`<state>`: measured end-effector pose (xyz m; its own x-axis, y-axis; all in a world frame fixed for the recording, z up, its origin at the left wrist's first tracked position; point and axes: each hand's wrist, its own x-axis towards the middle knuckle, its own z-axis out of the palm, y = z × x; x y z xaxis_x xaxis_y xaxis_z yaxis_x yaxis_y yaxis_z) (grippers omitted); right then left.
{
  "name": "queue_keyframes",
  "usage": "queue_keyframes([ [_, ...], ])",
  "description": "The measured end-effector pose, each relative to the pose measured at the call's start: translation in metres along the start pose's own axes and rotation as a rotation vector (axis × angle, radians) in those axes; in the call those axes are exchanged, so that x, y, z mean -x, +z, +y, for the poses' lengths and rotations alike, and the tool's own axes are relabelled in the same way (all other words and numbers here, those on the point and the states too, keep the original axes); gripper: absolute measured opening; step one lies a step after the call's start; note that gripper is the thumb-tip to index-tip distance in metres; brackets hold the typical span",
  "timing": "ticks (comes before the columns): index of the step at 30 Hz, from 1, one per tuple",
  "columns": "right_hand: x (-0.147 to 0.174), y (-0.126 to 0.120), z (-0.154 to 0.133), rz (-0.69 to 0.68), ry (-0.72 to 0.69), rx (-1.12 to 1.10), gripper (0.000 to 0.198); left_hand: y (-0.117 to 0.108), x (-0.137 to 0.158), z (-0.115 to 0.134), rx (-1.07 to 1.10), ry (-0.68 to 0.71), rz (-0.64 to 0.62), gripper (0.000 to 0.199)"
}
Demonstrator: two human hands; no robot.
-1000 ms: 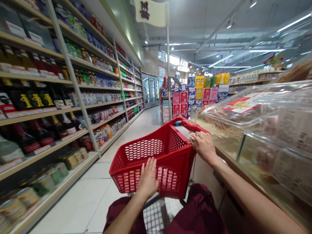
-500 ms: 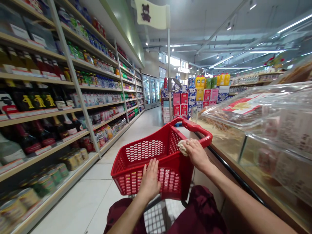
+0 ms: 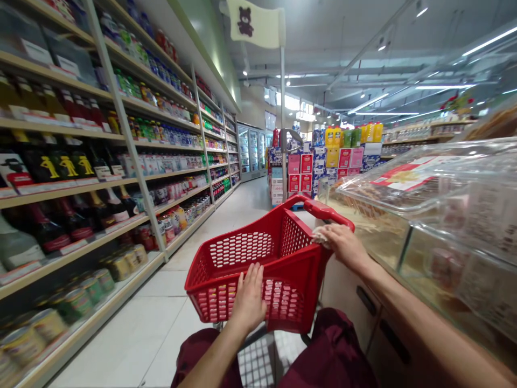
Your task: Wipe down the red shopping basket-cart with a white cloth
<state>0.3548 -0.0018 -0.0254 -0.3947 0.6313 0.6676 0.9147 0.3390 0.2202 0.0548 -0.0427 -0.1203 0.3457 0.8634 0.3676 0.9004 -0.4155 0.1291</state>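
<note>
In front of my knees stands a small red shopping cart (image 3: 291, 291) with perforated plastic sides. My left hand (image 3: 249, 299) lies flat against its near side, fingers stretched out over the upper rim. A crumpled whitish cloth (image 3: 320, 236) is in my right hand (image 3: 341, 242), pressed on the near rim by the cart's handle end. The fingers curve over the cloth, hiding part of it. Above the right hand runs the red handle (image 3: 329, 213). A pole (image 3: 283, 108) with a pale bear flag (image 3: 256, 24) rises behind the basket.
Shelves (image 3: 133, 137) of bottles and cans line the left side. Close on the right is a display counter (image 3: 404, 242) with clear plastic covers. Stacked drink boxes (image 3: 301, 172) stand ahead beside the tiled aisle (image 3: 250, 196); glass-door fridges (image 3: 248, 148) are farther back.
My right hand has slid with the cloth to the right along the rim, toward the handle's near end. My left hand stays at the same place on the cart's side.
</note>
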Motion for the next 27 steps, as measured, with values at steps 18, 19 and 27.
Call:
queue_keyframes([
  [18,0.008,0.010,-0.005,0.202,0.057,-0.065,0.027,0.001,-0.001,0.003,0.028,-0.006,0.006,0.080],
  [19,0.008,0.015,-0.020,0.191,0.013,-0.066,0.027,0.001,-0.001,0.003,0.025,-0.007,0.003,0.080],
  [27,0.002,0.015,-0.021,0.182,0.136,0.036,0.029,-0.002,-0.001,0.001,-0.001,-0.003,-0.026,0.081],
])
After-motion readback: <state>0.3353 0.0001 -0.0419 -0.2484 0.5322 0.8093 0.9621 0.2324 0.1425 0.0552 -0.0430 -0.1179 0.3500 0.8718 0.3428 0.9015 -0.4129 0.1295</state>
